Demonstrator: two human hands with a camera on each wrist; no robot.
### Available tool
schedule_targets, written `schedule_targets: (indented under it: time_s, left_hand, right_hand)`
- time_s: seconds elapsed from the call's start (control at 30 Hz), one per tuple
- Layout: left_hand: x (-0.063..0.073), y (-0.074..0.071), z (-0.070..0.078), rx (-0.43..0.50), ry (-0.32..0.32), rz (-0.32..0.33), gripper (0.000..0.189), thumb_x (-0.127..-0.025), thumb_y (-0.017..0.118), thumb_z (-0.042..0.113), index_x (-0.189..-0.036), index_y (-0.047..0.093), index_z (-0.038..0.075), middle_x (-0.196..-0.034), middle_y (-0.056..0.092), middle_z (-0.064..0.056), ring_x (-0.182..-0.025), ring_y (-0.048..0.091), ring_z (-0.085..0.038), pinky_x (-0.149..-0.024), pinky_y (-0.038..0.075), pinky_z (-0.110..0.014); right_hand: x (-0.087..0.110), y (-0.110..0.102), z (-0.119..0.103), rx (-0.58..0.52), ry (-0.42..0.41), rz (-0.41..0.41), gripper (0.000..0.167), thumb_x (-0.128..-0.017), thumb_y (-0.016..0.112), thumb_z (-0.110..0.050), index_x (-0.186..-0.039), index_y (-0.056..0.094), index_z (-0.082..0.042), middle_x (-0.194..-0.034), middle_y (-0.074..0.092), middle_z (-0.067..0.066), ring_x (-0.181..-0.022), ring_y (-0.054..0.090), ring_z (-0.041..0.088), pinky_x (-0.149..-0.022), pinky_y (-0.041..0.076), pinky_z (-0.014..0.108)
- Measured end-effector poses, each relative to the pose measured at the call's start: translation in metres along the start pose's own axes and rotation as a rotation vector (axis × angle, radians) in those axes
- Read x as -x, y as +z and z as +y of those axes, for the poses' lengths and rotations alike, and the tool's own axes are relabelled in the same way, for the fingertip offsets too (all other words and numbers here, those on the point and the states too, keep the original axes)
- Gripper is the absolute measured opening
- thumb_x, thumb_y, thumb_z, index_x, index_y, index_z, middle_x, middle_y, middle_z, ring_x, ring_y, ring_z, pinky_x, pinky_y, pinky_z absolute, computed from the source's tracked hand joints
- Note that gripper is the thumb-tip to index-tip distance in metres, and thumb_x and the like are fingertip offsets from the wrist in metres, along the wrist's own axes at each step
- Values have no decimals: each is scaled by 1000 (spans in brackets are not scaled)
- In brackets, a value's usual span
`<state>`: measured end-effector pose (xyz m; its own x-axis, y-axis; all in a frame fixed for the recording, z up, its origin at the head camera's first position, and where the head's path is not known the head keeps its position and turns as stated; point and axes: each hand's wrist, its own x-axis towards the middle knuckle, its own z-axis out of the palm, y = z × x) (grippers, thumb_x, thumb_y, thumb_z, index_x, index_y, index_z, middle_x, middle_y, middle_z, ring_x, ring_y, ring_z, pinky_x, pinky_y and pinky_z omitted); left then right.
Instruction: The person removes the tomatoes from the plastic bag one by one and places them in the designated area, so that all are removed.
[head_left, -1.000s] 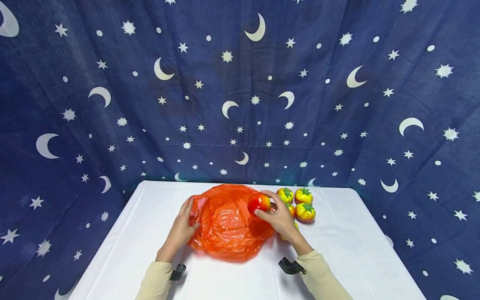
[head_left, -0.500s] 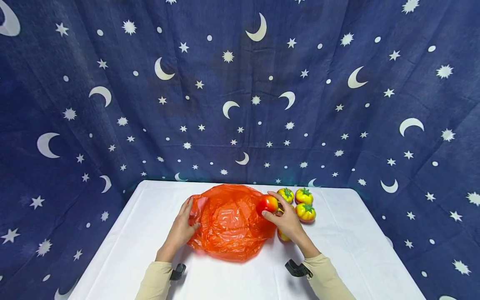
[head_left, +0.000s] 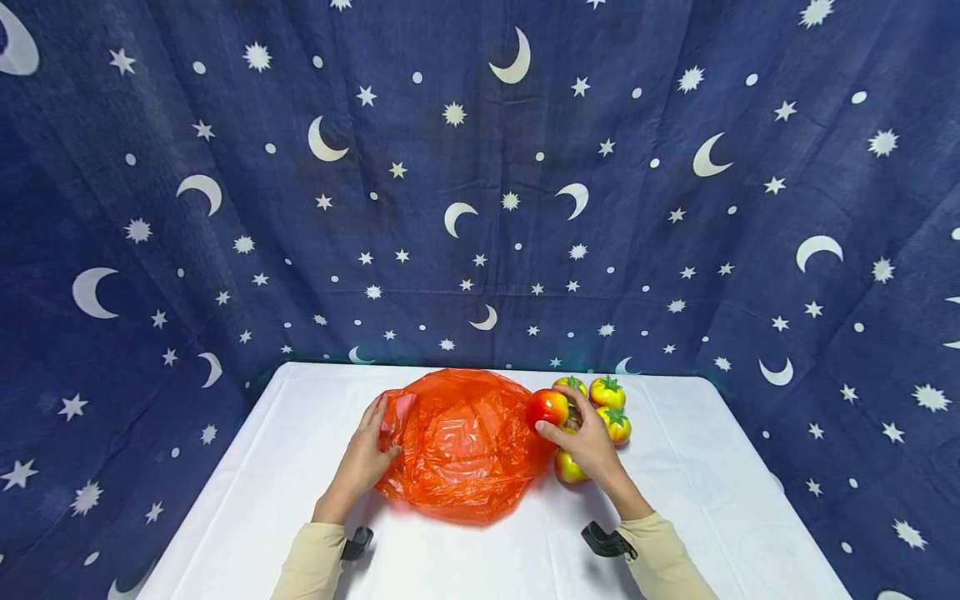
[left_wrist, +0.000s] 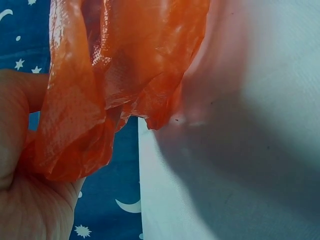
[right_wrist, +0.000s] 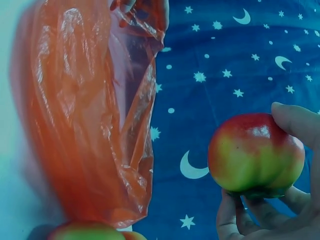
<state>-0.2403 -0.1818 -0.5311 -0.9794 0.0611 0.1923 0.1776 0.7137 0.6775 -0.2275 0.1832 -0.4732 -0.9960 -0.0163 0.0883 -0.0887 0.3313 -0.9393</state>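
Observation:
A crinkled orange-red plastic bag (head_left: 461, 446) lies spread on the white table, its mouth facing up. My left hand (head_left: 363, 454) grips its left edge; in the left wrist view the thin plastic (left_wrist: 75, 120) runs between thumb and fingers. Just above the bag's right edge, my right hand (head_left: 592, 442) holds a shiny red-and-yellow tomato (head_left: 547, 408) between thumb and fingertips. The right wrist view shows this tomato (right_wrist: 255, 155) with its green leafy end turned down toward the fingers. Several similar tomatoes (head_left: 607, 392) sit close by, some partly hidden behind the right hand.
One tomato (head_left: 570, 468) rests near the bag's right side, under my right wrist. White cloth covers the table (head_left: 712, 500). A dark blue curtain (head_left: 480, 167) with moons and stars hangs behind the table's back edge.
My right hand has moved right with the tomato, from over the bag toward the other tomatoes. The left hand and the bag have stayed nearly still.

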Motion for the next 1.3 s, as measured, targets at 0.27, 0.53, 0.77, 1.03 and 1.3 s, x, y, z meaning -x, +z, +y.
schedule_targets:
  time_s: [0.27,0.53,0.77,1.03,1.3]
  left_hand:
    - [0,0,0,-1,8,-1,98,-78,78,2,-157,19,4,-162,21,-17,-134,47,-43,-111,39,-54]
    - [-1,-1,2,6,28,15,97,-78,78,1,-156,21,3,-161,23,-19,-136,43,-44,-111,38,-55]
    - [3,-1,0,-4,13,5,97,-77,78,3,-156,21,3,-161,23,-18,-131,50,-42,-110,41,-54]
    - [4,-1,1,0,3,6,97,-78,78,3,-156,22,3,-161,23,-17,-130,51,-42,-108,42,-54]
    - [3,0,0,10,23,9,96,-78,77,1,-156,21,2,-161,22,-19,-133,47,-43,-111,40,-54]
  right_hand:
    - [1,-9,9,71,16,27,67,-81,79,-34,-140,48,-24,-134,55,12,-121,54,29,-102,51,41]
    - [5,-17,8,77,53,32,64,-83,77,-33,-139,47,-23,-131,52,17,-113,57,32,-95,55,44]
    - [8,-21,10,110,61,31,67,-83,77,-36,-141,46,-24,-130,53,16,-110,58,29,-95,55,43]
    - [8,-24,17,149,11,53,69,-84,75,-36,-145,46,-22,-159,31,14,-133,45,38,-108,43,58]
    - [9,-29,23,90,14,91,74,-85,75,-34,-148,39,-21,-150,40,14,-132,43,33,-113,38,54]
